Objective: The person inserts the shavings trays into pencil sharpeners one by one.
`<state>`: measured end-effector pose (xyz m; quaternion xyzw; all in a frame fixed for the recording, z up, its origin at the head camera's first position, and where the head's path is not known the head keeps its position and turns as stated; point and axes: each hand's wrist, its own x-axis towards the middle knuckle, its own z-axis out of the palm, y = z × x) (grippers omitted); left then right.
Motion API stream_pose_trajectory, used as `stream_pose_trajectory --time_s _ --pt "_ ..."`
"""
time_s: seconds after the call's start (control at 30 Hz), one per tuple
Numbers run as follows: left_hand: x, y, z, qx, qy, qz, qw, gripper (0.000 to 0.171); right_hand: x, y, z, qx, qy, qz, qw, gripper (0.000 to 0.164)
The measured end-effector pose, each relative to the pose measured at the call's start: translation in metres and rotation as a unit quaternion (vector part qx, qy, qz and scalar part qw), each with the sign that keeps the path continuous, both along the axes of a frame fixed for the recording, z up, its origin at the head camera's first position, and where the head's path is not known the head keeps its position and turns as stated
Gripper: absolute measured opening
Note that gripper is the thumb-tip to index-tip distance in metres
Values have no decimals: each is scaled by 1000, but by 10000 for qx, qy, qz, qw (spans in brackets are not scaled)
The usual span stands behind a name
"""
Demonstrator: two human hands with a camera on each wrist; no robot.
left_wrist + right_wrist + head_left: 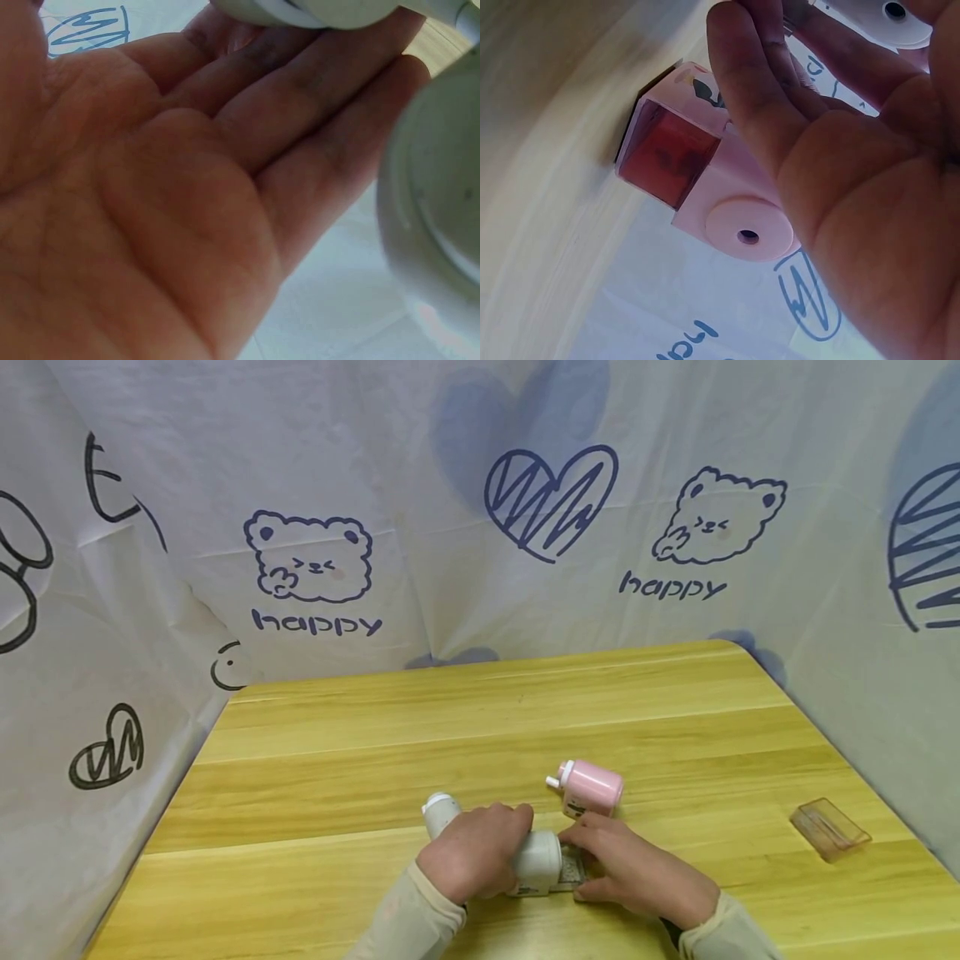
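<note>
My left hand (pixel 480 852) grips a white pencil sharpener (pixel 538 862) above the table, its pencil hole visible at the top of the right wrist view. A small see-through drawer with grey contents (pixel 572 870) shows at the sharpener's right end. My right hand (pixel 637 868) pinches that drawer between thumb and fingers. Beyond the left hand a white capped piece (pixel 441 812) sticks out; whether it belongs to the same sharpener, I cannot tell. Just behind the right hand lies a pink pencil sharpener (pixel 592 787) with a white crank. Its red drawer (pixel 670 157) faces the right wrist view.
An amber see-through box (pixel 828 829) rests near the right edge of the wooden table (pixel 360 735). White cloth (pixel 435 568) printed with bears and hearts hangs behind the table and along both sides.
</note>
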<state>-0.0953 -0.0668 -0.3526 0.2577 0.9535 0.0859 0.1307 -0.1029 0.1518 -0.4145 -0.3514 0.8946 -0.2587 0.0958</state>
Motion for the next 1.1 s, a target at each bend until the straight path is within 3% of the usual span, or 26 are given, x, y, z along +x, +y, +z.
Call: stream_pose_trajectory --time_s 0.6,1.1 --pt "0 0 -1 -6 -47 -6 10000 49 0 -2 0 -9 54 196 9998 40" --pt "-1 0 -2 21 -63 63 10000 50 1 -6 -2 -26 19 127 9999 40"
